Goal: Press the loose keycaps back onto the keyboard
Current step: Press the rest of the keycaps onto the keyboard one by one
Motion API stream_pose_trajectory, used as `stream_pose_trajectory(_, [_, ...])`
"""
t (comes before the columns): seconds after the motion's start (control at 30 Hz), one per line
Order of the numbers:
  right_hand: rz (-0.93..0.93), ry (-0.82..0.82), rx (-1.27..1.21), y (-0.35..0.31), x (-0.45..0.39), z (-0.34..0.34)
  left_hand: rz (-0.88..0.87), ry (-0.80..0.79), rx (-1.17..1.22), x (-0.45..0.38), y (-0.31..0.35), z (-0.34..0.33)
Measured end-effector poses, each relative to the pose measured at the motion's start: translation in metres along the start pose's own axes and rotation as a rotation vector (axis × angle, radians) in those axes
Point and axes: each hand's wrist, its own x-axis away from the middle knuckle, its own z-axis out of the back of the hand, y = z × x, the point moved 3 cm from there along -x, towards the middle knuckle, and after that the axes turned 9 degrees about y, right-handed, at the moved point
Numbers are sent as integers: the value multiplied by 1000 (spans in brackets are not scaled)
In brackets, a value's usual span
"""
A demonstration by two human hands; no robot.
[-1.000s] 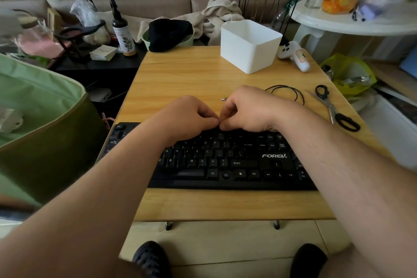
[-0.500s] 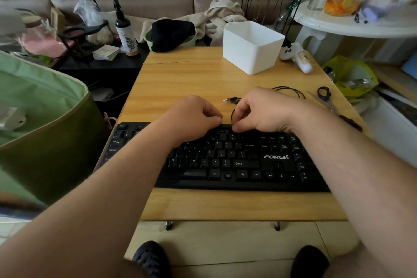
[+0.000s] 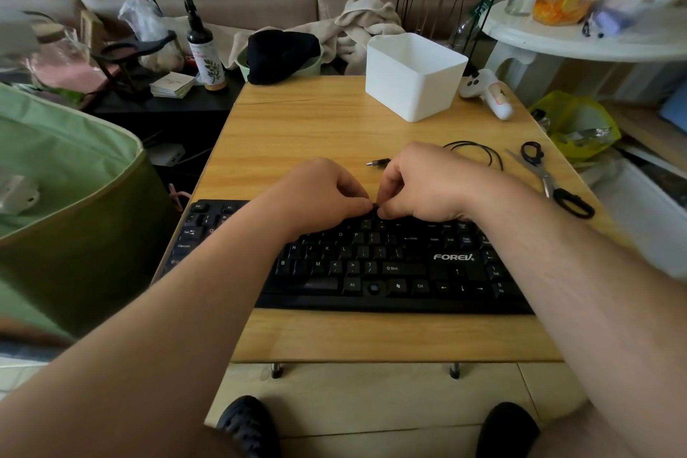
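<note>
A wooden tabletop (image 3: 316, 130) is carrying a black FOREV keyboard (image 3: 390, 264) along its near edge. A white plastic bin (image 3: 412, 78) is standing at the far side, with scissors (image 3: 550, 178) lying to the right and a coiled black cable (image 3: 476, 151) just behind the hands. The left hand (image 3: 316, 193) and right hand (image 3: 427, 182) are meeting over the keyboard's top rows, fingers curled, thumbs and fingertips pinching a small black keycap (image 3: 374, 205) between them, right at the key surface.
</note>
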Motion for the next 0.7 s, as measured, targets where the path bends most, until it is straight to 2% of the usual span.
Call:
stream_pose_trajectory(0.27, [-25,0,-36,1,-1,-1,53,18,56,-2,-11,14])
stream_pose_trajectory(0.7, [-74,22,-70,4,-1,-5,17,22,-24,-2,1,-6])
